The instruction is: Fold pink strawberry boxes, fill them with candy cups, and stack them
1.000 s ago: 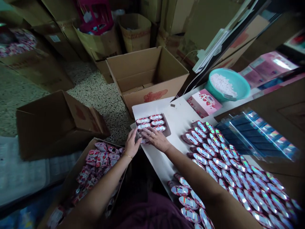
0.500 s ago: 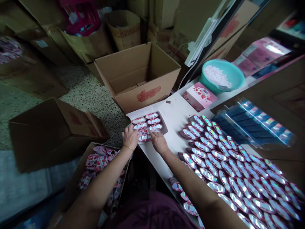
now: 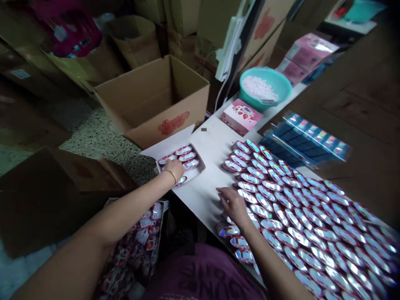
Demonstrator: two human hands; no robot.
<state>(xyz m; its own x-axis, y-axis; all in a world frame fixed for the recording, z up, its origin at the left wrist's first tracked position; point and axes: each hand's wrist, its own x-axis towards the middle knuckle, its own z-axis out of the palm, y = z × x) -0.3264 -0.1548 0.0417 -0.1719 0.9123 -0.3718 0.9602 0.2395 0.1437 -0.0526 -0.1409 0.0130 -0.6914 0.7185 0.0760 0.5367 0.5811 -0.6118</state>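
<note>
A small open tray box (image 3: 200, 166) with several shiny red-rimmed oval packets (image 3: 187, 157) lies at the left end of the white table (image 3: 212, 146). My left hand (image 3: 175, 168) rests on the packets in that tray, fingers curled down over them; a gold bracelet shows at the wrist. My right hand (image 3: 233, 204) lies with fingers spread on the near edge of a large spread of the same foil-topped packets (image 3: 290, 204) covering the table's right side.
An open cardboard box (image 3: 150, 100) stands on the floor behind the table. A carton of pink wrapped packets (image 3: 137, 246) sits by my left knee. A teal bowl (image 3: 265, 87), a pink carton (image 3: 242, 116) and a blue foil-packet sleeve (image 3: 306, 139) lie at the back.
My right hand has left the tray and swung right onto the big spread of packets. My left hand stays on the tray. The camera has turned right.
</note>
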